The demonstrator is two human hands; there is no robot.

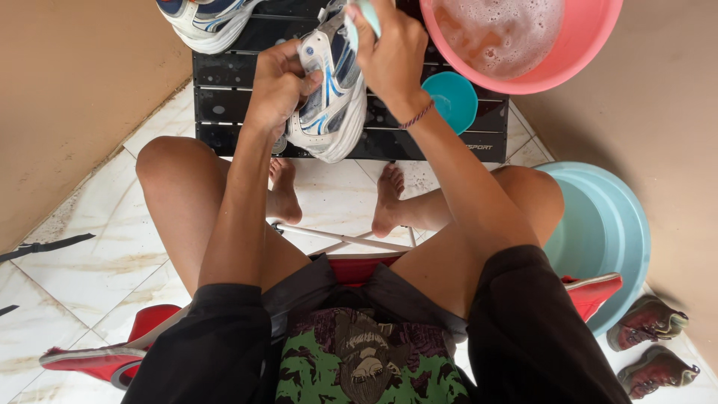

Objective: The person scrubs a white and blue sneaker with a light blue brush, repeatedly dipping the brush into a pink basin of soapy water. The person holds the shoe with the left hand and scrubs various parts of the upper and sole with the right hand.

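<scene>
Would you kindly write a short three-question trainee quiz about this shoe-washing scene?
1. True or false: the left hand grips the white and blue shoe.
2. What fills the pink basin? A) dry sand B) soapy water C) folded clothes
3. Fill in: the right hand holds a pale ____ object, probably a brush, against the shoe.

Key: 1 true; 2 B; 3 blue.

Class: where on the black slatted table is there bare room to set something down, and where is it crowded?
Bare: the table's left end, beside the left hand. Crowded: the middle and right, with the held shoe, teal cup and pink basin.
</scene>
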